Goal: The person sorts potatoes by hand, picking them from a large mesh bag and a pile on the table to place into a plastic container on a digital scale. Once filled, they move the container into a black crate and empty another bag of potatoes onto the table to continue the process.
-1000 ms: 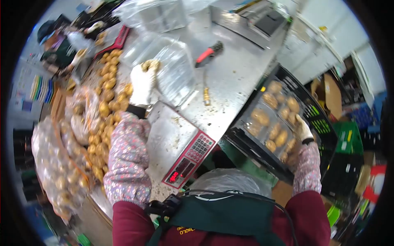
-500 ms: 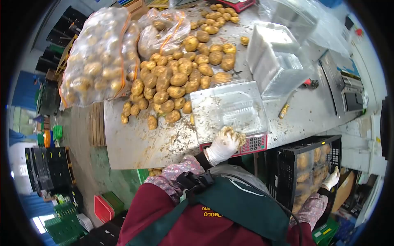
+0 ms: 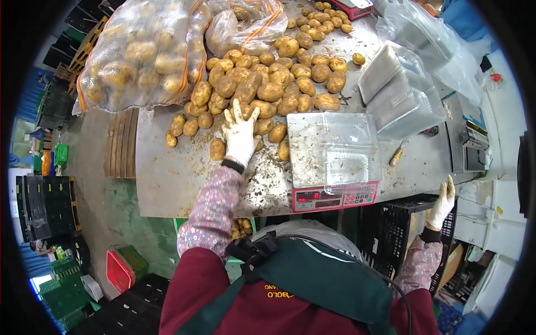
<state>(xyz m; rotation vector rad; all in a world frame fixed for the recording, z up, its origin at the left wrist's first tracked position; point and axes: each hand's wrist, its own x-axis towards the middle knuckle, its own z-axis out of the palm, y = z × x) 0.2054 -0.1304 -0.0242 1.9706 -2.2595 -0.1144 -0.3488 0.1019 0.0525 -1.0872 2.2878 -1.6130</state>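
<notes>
My left hand (image 3: 240, 134), in a white glove, reaches onto the front of the potato pile (image 3: 271, 92), fingers spread and touching potatoes. My right hand (image 3: 443, 205), also gloved, is raised above the black crate (image 3: 391, 229) at the table's right front, with its fingers extended and nothing visible in it. Between the hands, the red scale (image 3: 335, 196) shows a red 0 on its display. An open clear plastic container (image 3: 347, 164) rests on its metal plate.
Mesh bags of potatoes (image 3: 139, 61) stand at the back left. Stacked clear containers (image 3: 402, 92) are right of the scale, near a yellow-handled tool (image 3: 396, 156). A second red scale (image 3: 354, 8) sits at the far edge. The table's front edge (image 3: 212, 215) runs before me.
My left hand has moved from the scale's front, up and left, to the potatoes, and its fingers have spread. My right hand has risen from the crate's side. The view has shifted.
</notes>
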